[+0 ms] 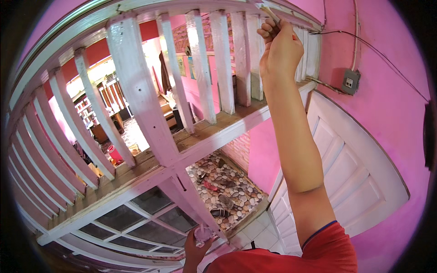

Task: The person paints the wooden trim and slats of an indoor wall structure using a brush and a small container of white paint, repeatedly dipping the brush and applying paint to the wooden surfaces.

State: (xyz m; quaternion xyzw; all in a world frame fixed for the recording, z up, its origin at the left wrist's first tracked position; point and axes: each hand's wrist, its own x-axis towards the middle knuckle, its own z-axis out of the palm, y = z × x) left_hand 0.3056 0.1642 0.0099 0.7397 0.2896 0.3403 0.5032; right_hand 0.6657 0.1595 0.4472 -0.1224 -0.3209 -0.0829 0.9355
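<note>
High in the head view, my right hand [281, 51] is raised and grips a slim tool, apparently a paintbrush [270, 15]. Its far end lies against or close to the top rail [235, 6] of a white slatted wooden ventilation grille; I cannot tell whether it touches. Low down, my left hand [196, 250] holds a small cup [203, 234] with pale pink-lilac contents, likely paint. That cup is beside the bottom of a pink door post [201, 201]. White slats [222, 61] run between the top rail and a lower beam [218, 143], the wide post [140, 85] among them.
A white panelled door [348, 163] stands at the right beside a pink wall [382, 75] with a grey electrical box [351, 82] and loose cable [379, 51]. A paned window [136, 221] is below the beam. Shoes [220, 213] lie on pebble-patterned flooring [235, 194] beyond the doorway.
</note>
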